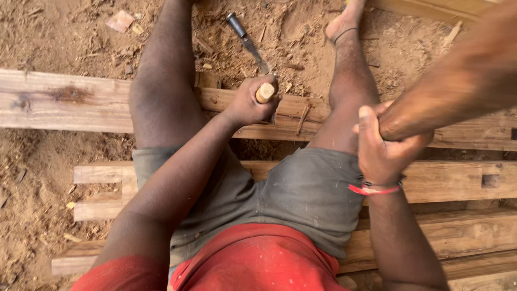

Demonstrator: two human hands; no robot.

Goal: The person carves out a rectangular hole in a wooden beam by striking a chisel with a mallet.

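My left hand is closed around a chisel with a pale wooden handle. The chisel stands upright on a long wooden beam between my two bare legs, and its blade is hidden by my fingers. My right hand grips the thin end of a heavy wooden club. The club is blurred and slants up toward the top right corner, above my right knee. I sit on the timbers in grey shorts and a red shirt.
A second tool with a dark handle and metal blade lies on the sawdust ground beyond the beam. Under me, another beam has a square mortise. More timbers lie at the lower right, with wood chips scattered around.
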